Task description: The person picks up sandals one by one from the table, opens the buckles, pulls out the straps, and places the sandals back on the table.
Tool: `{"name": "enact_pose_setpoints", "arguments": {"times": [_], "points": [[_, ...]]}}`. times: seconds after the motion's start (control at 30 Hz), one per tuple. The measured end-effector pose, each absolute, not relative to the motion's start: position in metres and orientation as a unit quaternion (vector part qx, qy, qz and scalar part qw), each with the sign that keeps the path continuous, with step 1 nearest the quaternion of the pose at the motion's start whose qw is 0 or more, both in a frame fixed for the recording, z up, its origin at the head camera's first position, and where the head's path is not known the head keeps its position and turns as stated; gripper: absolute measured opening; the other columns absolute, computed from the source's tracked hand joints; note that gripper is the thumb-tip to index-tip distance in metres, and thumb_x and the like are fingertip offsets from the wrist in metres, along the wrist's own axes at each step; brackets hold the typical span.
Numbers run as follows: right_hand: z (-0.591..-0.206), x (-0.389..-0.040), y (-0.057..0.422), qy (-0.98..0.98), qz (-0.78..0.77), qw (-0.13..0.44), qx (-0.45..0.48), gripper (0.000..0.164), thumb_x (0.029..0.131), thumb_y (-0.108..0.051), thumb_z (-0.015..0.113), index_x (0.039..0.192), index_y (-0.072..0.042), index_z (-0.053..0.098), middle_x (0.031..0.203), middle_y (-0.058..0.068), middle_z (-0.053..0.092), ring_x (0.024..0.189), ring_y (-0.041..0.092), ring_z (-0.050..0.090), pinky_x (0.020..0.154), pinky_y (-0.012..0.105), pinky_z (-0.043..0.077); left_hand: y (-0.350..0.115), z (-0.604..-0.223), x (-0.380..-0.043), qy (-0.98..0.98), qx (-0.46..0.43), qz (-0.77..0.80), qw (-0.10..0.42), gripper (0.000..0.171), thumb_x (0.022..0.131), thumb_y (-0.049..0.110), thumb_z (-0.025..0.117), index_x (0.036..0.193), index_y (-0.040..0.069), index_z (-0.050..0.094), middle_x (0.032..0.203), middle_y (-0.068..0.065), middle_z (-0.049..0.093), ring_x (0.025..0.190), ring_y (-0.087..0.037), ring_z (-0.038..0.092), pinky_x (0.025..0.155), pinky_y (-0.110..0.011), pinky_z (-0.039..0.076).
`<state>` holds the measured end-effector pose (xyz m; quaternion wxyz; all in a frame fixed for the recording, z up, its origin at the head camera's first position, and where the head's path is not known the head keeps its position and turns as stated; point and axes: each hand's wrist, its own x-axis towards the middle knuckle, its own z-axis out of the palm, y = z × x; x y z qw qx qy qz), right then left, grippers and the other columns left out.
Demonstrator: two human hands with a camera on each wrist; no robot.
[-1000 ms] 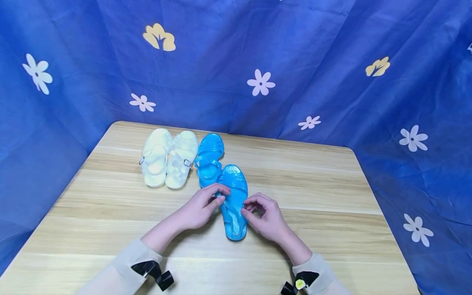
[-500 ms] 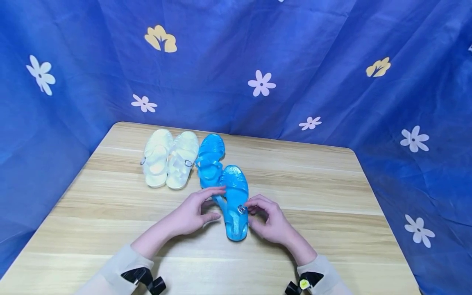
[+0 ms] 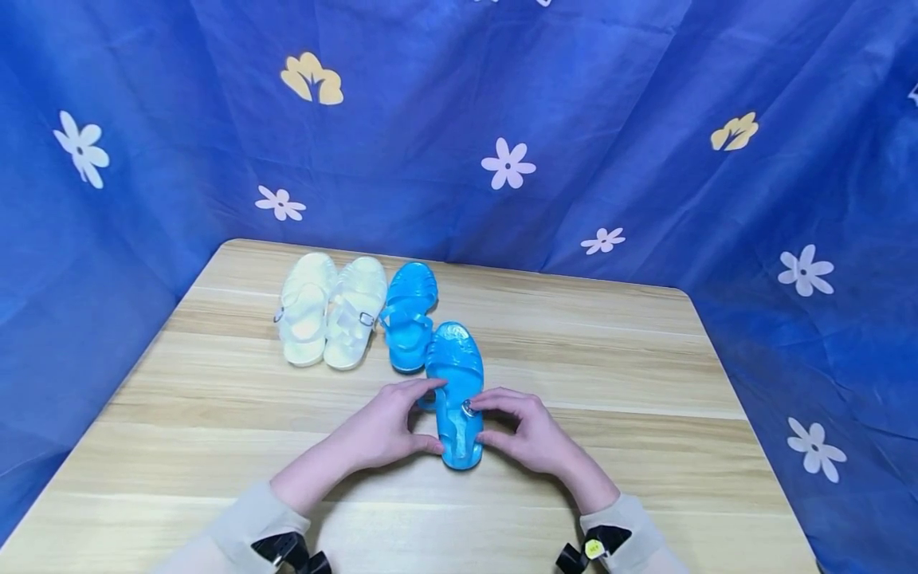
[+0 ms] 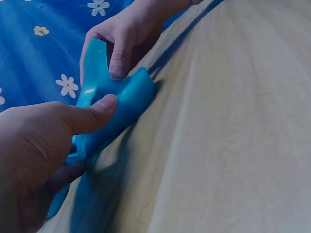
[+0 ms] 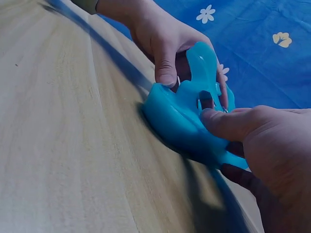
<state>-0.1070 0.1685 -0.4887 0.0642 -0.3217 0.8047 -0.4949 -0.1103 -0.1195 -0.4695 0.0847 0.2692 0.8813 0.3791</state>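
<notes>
A glossy blue jelly sandal (image 3: 459,359) lies on the table between both hands, toe pointing away. Its silvery buckle (image 3: 469,408) shows on the right side. From the left, my left hand (image 3: 380,426) holds the sandal, thumb by the heel and fingers along the side. On the opposite side my right hand (image 3: 527,430) grips it, fingertips at the buckle and thumb near the heel. Both wrist views show the thumbs on the blue heel (image 4: 129,104), with the raised heel strap (image 5: 201,60) standing above it. The undersides of most fingers are hidden.
A second blue sandal (image 3: 413,283) lies just behind and left of the held one. Beside it stands a pair of whitish sandals (image 3: 304,307) with buckles. The wooden table (image 3: 610,359) is bordered at the back by a blue flowered curtain (image 3: 430,96).
The left hand first drew back from the sandal, then returned to its left side, lower by the heel. My right fingers uncovered the buckle, then moved onto it. The sandal barely shifted.
</notes>
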Motion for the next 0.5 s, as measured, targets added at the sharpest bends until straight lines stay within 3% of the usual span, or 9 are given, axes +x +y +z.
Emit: {"name": "enact_pose_setpoints", "arguments": {"times": [0.5], "points": [[-0.493,-0.109,0.181,0.813,-0.502,0.046,-0.291,0.042,0.090,-0.015,0.086,0.130,-0.015,0.074,0.130,-0.006,0.071,0.124,0.019,0.066,0.110,0.038,0.051,-0.097,-0.470,-0.118,0.879,0.270,0.378,0.107,0.094,0.079,0.040,0.095,0.155,0.006,0.051,0.146,-0.013,0.062,0.135,-0.026,0.058,0.112,-0.044,0.048]]}}
